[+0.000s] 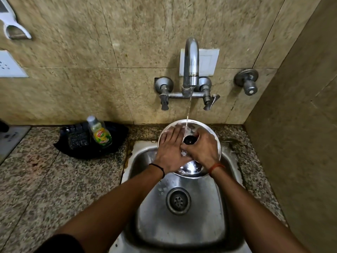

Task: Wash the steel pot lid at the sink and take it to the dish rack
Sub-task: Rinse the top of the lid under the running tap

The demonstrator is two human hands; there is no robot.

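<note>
A round steel pot lid (211, 133) with a black knob (189, 140) is held over the back of the steel sink (182, 225), under a thin stream of water from the wall tap (191, 64). My right hand (201, 148) grips the lid around the knob. My left hand (169, 152) lies flat on the lid's top surface, fingers spread, with the water falling just beside them. Both hands hide most of the lid; its wet front rim shows between the wrists. No dish rack is in view.
A black tray (116, 141) on the granite counter left of the sink holds a dish-soap bottle (99, 132) and a dark scrubber (78, 140). The sink drain (178, 200) lies below the hands. A side wall (295, 143) stands close on the right.
</note>
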